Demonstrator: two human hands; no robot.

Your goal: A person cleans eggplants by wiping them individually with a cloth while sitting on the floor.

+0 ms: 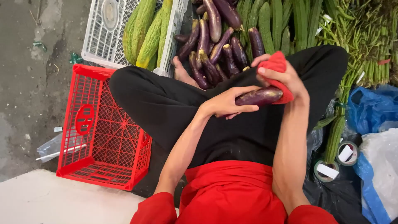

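I sit cross-legged in black trousers and a red top. My left hand grips a long purple eggplant at its near end, over my lap. My right hand holds a red cloth wrapped over the eggplant's far end. A pile of purple eggplants lies on the ground just beyond my knees.
A red plastic crate stands on its side at my left. A white crate holds green bitter gourds. Ridged gourds and green stalks lie ahead and right. Tape rolls and blue bags sit at right.
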